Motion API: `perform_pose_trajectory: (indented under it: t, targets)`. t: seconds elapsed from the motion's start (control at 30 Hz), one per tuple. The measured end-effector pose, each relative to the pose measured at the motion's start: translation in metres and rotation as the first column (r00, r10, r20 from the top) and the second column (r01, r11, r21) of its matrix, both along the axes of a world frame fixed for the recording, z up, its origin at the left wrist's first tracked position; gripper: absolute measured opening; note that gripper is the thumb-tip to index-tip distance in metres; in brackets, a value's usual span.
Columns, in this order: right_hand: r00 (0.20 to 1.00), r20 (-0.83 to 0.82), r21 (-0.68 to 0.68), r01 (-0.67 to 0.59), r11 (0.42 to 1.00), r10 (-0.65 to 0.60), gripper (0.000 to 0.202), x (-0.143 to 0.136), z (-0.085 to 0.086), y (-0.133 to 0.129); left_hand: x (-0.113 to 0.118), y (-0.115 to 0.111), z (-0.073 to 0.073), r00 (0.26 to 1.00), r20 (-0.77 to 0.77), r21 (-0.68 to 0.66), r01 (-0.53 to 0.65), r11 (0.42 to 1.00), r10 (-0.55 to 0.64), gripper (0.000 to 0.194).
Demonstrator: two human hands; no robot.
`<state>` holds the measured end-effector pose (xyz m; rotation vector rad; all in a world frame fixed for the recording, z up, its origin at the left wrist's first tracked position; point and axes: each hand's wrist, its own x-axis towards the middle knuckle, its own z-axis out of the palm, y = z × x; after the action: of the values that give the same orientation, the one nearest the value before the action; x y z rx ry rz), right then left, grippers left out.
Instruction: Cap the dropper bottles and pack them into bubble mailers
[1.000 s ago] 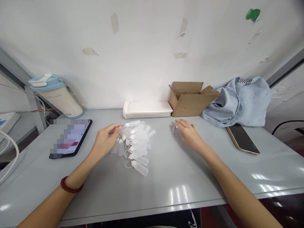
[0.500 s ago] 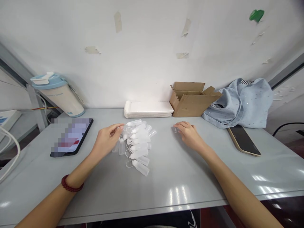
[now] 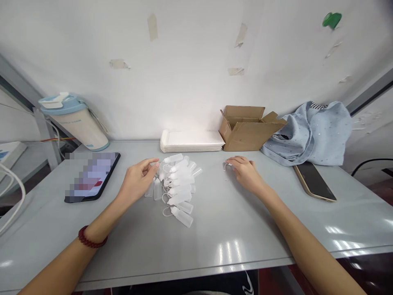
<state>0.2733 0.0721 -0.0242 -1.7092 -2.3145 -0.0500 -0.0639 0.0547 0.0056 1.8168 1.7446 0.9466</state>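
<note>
Small translucent plastic squeeze bottles [image 3: 181, 188] with white tethered caps lie in a loose pile on the grey table. At the pile's upper left edge is my left hand [image 3: 139, 176], its fingers loosely curved, with a small gap between thumb and forefinger and nothing plainly held. My right hand [image 3: 245, 174] is to the right of the pile, palm down, its fingers closed on a small squeeze bottle. Only that bottle's white cap loop [image 3: 226, 165] shows at the fingertips; its body is hidden beneath the hand.
Behind the pile, a stack of white envelopes [image 3: 192, 141] lies against the wall beside an open cardboard box [image 3: 251, 137]. At left are a tumbler [image 3: 81, 127] and a phone [image 3: 92, 178]. A blue cloth bag [image 3: 325, 135] and another phone [image 3: 316, 182] are at right.
My right fingers have shifted slightly, and the cap loop at their tips has turned. The left thumb and forefinger have parted a little. The pile looks the same.
</note>
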Motion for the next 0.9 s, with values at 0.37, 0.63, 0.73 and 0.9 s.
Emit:
perform_pose_trajectory:
  t: [0.37,0.63,0.73,0.9]
  targets:
    - [0.981,-0.191,-0.039,0.018,0.999,-0.025,0.031,-0.005,0.005,-0.002,0.015,-0.019,0.017,0.994,0.090,0.078,-0.071,0.994,0.064,0.033]
    - [0.787,-0.617,-0.251,-0.224,0.942,0.023,0.024,-0.043,0.034,-0.039,0.032,-0.044,0.016,0.962,-0.122,0.222,0.265,0.938,-0.243,0.024]
    - [0.646,-0.763,-0.359,-0.401,0.843,-0.017,0.023,-0.056,0.046,-0.054,0.035,-0.047,0.012,0.934,-0.141,0.168,0.350,0.922,-0.328,0.026]
    - [0.554,-0.831,-0.414,-0.562,0.716,-0.046,0.020,-0.061,0.053,-0.065,0.039,-0.049,0.010,0.893,-0.069,0.092,0.450,0.888,-0.445,0.028]
